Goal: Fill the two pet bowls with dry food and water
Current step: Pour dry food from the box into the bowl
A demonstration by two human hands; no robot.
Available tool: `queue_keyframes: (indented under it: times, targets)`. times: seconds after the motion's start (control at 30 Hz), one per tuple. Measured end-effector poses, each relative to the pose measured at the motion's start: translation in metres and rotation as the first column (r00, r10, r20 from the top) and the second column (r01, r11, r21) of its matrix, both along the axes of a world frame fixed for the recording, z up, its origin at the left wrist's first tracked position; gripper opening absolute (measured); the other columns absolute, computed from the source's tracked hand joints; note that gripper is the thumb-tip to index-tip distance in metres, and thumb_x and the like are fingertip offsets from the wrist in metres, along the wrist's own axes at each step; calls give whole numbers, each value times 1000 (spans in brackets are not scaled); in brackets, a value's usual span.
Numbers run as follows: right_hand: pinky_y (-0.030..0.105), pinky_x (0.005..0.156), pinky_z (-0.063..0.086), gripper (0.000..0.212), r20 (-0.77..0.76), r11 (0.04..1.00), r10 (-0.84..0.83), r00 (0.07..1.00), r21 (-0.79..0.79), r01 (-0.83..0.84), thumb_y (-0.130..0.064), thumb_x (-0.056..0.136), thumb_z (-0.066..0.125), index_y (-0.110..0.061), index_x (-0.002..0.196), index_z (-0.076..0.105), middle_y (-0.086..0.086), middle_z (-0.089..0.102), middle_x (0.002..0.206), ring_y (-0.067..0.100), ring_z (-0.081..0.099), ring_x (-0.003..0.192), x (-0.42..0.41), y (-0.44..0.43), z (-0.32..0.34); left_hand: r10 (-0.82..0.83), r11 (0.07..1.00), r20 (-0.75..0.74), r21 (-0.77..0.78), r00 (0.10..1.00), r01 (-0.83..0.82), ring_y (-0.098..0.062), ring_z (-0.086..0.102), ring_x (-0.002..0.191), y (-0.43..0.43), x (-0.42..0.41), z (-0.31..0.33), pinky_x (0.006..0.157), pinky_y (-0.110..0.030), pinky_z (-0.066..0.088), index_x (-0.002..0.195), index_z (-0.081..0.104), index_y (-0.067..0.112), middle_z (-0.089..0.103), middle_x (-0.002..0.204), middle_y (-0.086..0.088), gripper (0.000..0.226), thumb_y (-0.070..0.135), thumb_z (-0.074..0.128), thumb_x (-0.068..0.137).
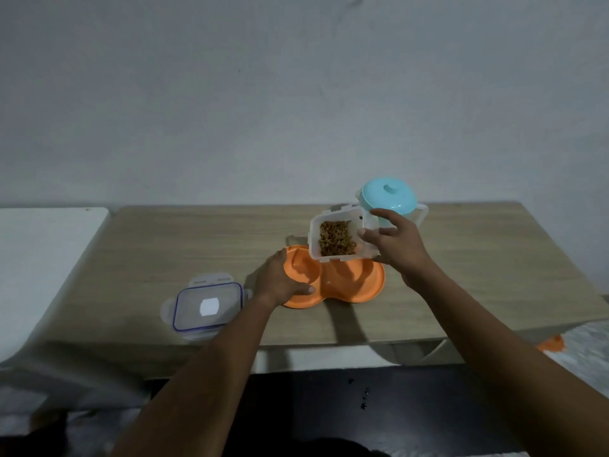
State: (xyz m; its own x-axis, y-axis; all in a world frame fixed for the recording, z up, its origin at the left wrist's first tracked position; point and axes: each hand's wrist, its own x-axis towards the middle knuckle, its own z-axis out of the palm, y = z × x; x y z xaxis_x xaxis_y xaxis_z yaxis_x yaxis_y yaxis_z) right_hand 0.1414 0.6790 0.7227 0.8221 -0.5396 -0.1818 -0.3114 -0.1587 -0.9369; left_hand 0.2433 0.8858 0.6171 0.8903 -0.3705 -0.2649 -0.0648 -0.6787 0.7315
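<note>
An orange double pet bowl (356,282) lies on the wooden table (164,245). My left hand (280,280) grips its left rim, thumb on the near edge. My right hand (392,242) holds a clear plastic container of brown dry food (336,237), tilted toward me above the left bowl. Both bowl hollows look empty where visible; the container hides part of them. A pitcher with a turquoise lid (389,196) stands behind my right hand at the back of the table.
The container's clear lid with blue seal (207,306) lies flat near the table's front edge, left of the bowl. A white surface (43,258) adjoins the table on the left. The wall runs right behind the table.
</note>
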Motion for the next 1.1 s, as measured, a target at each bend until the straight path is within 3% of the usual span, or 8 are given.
queue_keyframes:
  times: [0.1, 0.2, 0.33, 0.43, 0.53, 0.7, 0.9, 1.1]
  targets:
    - [56, 85, 62, 79, 16, 998, 39, 999, -49, -38, -60, 56, 80, -42, 129, 59, 11, 71, 119, 30, 69, 111, 4, 2, -3, -16, 1000, 15, 15, 1000, 16, -25, 54, 123, 1, 1, 3, 91, -32, 45, 141, 46, 26, 58, 135, 0, 108, 43, 95, 46]
    - [56, 85, 62, 70, 24, 990, 84, 996, -118, -81, -53, 66, 81, -40, 131, 59, 6, 70, 122, 27, 67, 115, 9, 6, -1, -8, 999, 55, 37, 998, 6, -27, 50, 126, 4, 1, 2, 99, -39, 46, 144, 43, 29, 56, 137, -5, 116, 54, 92, 42]
    - [55, 84, 62, 67, 29, 978, 100, 995, -185, -93, -54, 65, 81, -42, 128, 61, 4, 72, 118, 26, 70, 110, 14, 7, 2, -3, 1000, 32, 6, 999, 3, -26, 38, 133, 8, -2, -5, 103, -40, 40, 149, 36, 29, 48, 143, -5, 116, 51, 91, 50]
    - [54, 85, 62, 58, 21, 972, 110, 994, -210, -103, -36, 78, 84, -34, 131, 61, 3, 71, 115, 25, 69, 109, 18, 8, 2, -3, 1000, 40, -8, 999, 3, -25, 36, 136, 10, -2, -5, 105, -42, 39, 148, 36, 31, 48, 143, -1, 116, 54, 91, 49]
    - [43, 85, 61, 57, 13, 961, 115, 993, -254, -108, -27, 82, 84, -28, 135, 62, -4, 66, 104, 18, 66, 108, 19, 10, 2, -4, 1000, 10, -26, 1000, 4, -24, 37, 135, 9, -1, -6, 105, -38, 39, 147, 38, 32, 51, 143, 5, 116, 53, 92, 47]
    - [39, 83, 60, 57, 11, 957, 115, 993, -270, -108, -25, 83, 83, -27, 136, 62, -6, 63, 102, 17, 64, 110, 21, 14, 3, -1, 1000, 23, -14, 1000, 1, -22, 41, 132, 11, 0, -6, 104, -46, 41, 144, 39, 36, 55, 137, 9, 120, 65, 86, 37]
    - [48, 90, 60, 58, 6, 949, 120, 993, -296, -113, -25, 83, 83, -24, 137, 62, -2, 63, 114, 20, 61, 117, 21, 17, 5, -6, 1000, 22, -4, 1000, 6, -22, 39, 133, 11, 1, -7, 103, -45, 42, 146, 37, 35, 53, 140, 5, 120, 62, 87, 41]
    - [41, 89, 59, 58, 12, 936, 113, 994, -337, -103, -26, 83, 84, -24, 137, 62, -1, 62, 114, 15, 58, 112, 23, 19, 6, -16, 1000, 40, 25, 999, 15, -25, 28, 141, 11, 1, -9, 109, -46, 34, 150, 33, 34, 46, 147, 4, 120, 60, 88, 47]
